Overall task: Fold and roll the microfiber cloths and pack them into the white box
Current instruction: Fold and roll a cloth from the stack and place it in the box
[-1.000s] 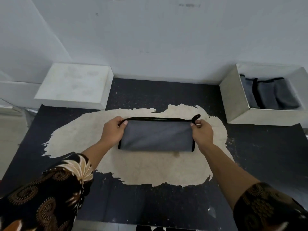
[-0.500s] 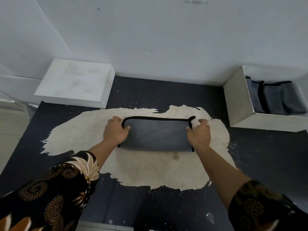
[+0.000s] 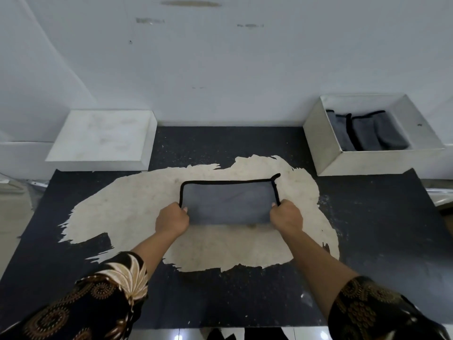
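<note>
Fingers (image 3: 183, 209) of the left hand (image 3: 171, 220) and right hand (image 3: 286, 217) pinch the near corners of the folded cloth (image 3: 228, 202) mid-counter (image 3: 220, 290). The white box (image 3: 380, 161) sits at two o'clock. Uneven pulling could skew the roll.

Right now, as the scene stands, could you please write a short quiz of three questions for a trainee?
1. True or false: the left hand and the right hand each grip a near corner of the grey microfiber cloth.
2. What lies in the white box? A) grey cloths B) scissors C) a bottle
3. Fill in: the edging of the cloth on the table is ____ in colour.

Key: 1 true; 2 A; 3 black.
</note>
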Tool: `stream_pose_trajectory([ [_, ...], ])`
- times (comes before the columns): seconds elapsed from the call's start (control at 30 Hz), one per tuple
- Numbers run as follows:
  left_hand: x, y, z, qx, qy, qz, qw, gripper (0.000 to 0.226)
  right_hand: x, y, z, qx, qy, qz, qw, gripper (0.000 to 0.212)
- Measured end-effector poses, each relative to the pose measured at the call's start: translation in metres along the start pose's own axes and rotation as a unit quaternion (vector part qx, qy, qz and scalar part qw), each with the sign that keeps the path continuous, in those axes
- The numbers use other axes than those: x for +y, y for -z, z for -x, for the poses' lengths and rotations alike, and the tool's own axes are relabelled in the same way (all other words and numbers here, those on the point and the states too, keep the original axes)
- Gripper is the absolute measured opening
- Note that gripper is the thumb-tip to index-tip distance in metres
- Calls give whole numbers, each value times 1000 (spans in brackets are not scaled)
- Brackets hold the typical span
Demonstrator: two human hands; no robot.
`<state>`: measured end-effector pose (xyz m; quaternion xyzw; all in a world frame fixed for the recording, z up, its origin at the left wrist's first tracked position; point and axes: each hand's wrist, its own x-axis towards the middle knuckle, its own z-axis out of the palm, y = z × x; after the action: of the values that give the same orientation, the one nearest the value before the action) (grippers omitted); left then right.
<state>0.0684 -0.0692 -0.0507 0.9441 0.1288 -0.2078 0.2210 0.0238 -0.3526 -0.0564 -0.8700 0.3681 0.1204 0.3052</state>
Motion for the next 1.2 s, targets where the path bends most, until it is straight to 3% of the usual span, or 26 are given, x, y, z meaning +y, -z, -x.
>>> stream_pose_trajectory([
  [0.23, -15, -24, 52, 10, -54, 4, 999, 40, 64, 14, 45, 15, -5, 18, 1000, 27],
  [0.5, -26, -35, 79, -32, -37, -70, 996, 22, 87, 11, 71, 5, -34, 21, 999, 27],
  [0.6, -18, -35, 90, 63, -57, -126, 988, 39, 84, 14, 69, 7, -25, 21, 999, 29],
  [0.67, -2, -42, 100, 127, -150, -156, 968, 63, 82, 16, 67, 12, -12, 27, 999, 32],
  [0.73, 20, -57, 111, 104, -261, -167, 945, 77, 80, 17, 65, 11, -4, 30, 999, 33],
  [0.8, 40, -77, 119, 60, -316, -195, 927, 78, 77, 15, 67, 2, 3, 23, 1000, 31],
  [1.03, 100, -147, 115, 26, -384, -237, 892, 72, 86, 21, 60, -7, 38, 31, 999, 23],
  [1.2, 78, -157, 99, 14, -332, -242, 912, 73, 90, 22, 57, -20, 39, 24, 999, 23],
])
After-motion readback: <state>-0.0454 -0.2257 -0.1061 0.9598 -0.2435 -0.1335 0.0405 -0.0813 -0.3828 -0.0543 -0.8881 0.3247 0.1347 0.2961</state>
